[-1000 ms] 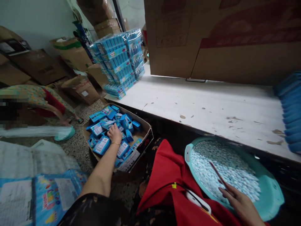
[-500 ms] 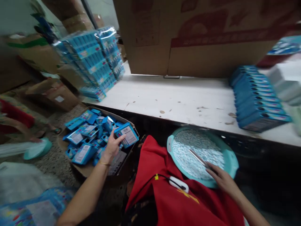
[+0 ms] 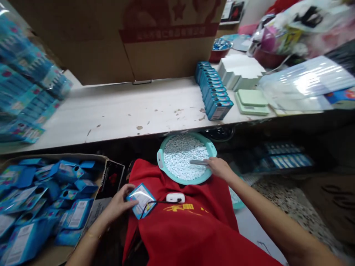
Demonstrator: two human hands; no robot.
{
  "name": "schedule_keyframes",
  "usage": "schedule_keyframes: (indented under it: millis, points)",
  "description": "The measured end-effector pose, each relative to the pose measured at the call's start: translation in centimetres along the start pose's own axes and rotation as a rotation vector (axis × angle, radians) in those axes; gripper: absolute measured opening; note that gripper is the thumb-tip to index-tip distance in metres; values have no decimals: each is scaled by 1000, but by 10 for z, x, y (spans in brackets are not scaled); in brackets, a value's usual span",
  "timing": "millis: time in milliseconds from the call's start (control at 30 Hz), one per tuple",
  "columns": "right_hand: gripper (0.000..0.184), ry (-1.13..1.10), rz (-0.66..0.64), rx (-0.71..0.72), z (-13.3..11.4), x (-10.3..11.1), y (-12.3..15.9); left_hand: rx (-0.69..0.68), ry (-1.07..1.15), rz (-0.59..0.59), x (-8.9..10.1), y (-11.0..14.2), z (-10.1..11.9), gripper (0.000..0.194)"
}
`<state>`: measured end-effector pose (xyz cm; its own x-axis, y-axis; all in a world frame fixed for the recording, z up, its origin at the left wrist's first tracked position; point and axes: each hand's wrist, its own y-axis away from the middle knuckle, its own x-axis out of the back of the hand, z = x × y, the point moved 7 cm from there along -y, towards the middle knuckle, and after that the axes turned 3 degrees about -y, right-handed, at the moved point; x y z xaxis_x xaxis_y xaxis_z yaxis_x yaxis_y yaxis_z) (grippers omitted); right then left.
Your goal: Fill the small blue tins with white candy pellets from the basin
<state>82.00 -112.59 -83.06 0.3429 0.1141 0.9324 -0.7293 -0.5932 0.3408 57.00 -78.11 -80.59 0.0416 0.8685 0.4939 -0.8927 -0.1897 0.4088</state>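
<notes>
My left hand (image 3: 122,202) grips a small blue box (image 3: 142,200) with a white printed panel, held over the red apron (image 3: 172,225) on my lap. In my right hand (image 3: 220,168) is a slim silver metal tool (image 3: 198,162), its fingers closed round one end. The far end of that tool lies over small white pellets (image 3: 180,157), and I cannot make out its exact kind. These pellets fill a round turquoise basin (image 3: 160,159) with side handles. At the left, a cardboard carton (image 3: 101,159) holds many similar blue boxes (image 3: 77,214), jumbled together.
A white worktable (image 3: 116,111) runs across, with a row of blue boxes (image 3: 219,107) standing on it. Beside them are a pale green scale (image 3: 252,101) and stacked white cards (image 3: 240,70). Wrapped blue packs (image 3: 24,85) rise at the left; a large carton (image 3: 97,48) stands behind.
My left hand has brought the blue box from above the carton to over my lap. The view has swung right. My right hand still holds the metal tool at the basin.
</notes>
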Motion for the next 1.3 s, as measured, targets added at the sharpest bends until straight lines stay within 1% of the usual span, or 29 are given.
schedule_keyframes:
  millis: [67,100,133,167,233,333,400,433,467,533,600,667,700,767,867,933,1000,1067,1167,1300]
  points:
    - [29,13,-39,16,-8,-5,-5,-164,-218,-135,-4,7,9,58]
    - [28,-26,-49,9,-14,-11,-10,-234,-324,-193,-8,11,13,63]
    - [29,-90,-52,-10,-22,-17,-17,-288,-424,-227,-13,14,15,66]
    - [29,-168,-53,-33,-30,-26,-24,-333,-510,-230,-18,16,16,69]
    - [28,-313,-52,-78,-49,-44,-42,-421,-648,-176,-27,14,18,75]
    - [28,-427,-24,-126,-72,-64,-68,-502,-805,-101,-45,3,14,66]
    - [29,-499,4,-150,-80,-71,-81,-502,-824,-63,-52,-9,12,56]
    - [30,-536,18,-155,-82,-72,-85,-493,-786,-41,-52,-13,14,52]
    - [30,-572,31,-155,-82,-72,-87,-482,-714,-18,-50,-17,18,50]
    - [32,-639,55,-143,-80,-68,-87,-418,-463,70,-39,-25,28,48]
    - [33,-690,77,-119,-75,-61,-81,-289,-153,191,-24,-33,38,48]
    - [34,-719,98,-99,-65,-49,-73,-186,105,280,-16,-43,49,47]
    - [34,-728,108,-89,-58,-42,-68,-171,192,299,-16,-49,56,46]
    - [33,-745,139,-61,-44,-25,-57,-205,279,288,-22,-66,74,44]
    - [34,-764,187,10,-25,11,-39,-278,264,246,-37,-95,95,43]
    - [33,-756,203,89,-20,38,-28,-309,214,226,-49,-113,103,45]
    - [32,-730,195,174,-22,64,-18,-339,154,217,-60,-128,110,45]
    - [31,-676,163,230,-30,84,-10,-371,85,206,-70,-138,116,44]
    - [30,-499,91,236,-44,100,-6,-420,-22,181,-84,-143,123,45]
    - [28,-236,52,185,-59,111,-5,-475,-88,153,-93,-139,128,45]
